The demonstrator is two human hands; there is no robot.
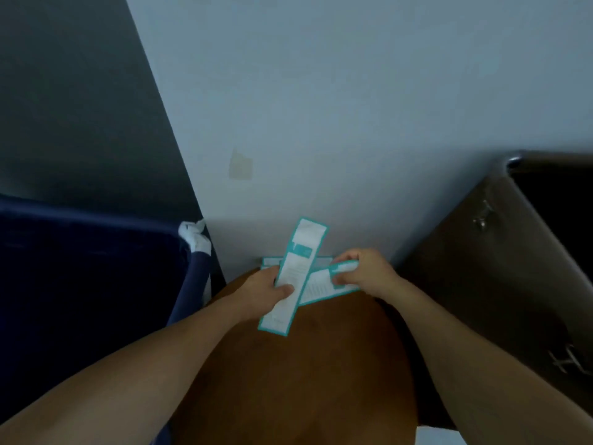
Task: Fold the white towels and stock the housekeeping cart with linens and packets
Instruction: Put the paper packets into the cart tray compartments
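My left hand [264, 292] grips a long white packet with teal edges [296, 268], thumb pressed across its lower half; the packet points up and to the right. My right hand [361, 273] pinches a second teal-edged packet [319, 285] at its right end; this one lies crosswise under the first. Behind them the edge of another teal-edged packet [269, 261] shows, mostly hidden. Both hands are close in front of my brown-clad body [298, 374].
A dark blue fabric cart bag [90, 268] stands at the left, with a white cloth [194, 236] knotted at its corner. A brown metal-framed cart [500, 252] is at the right. A pale wall fills the view ahead.
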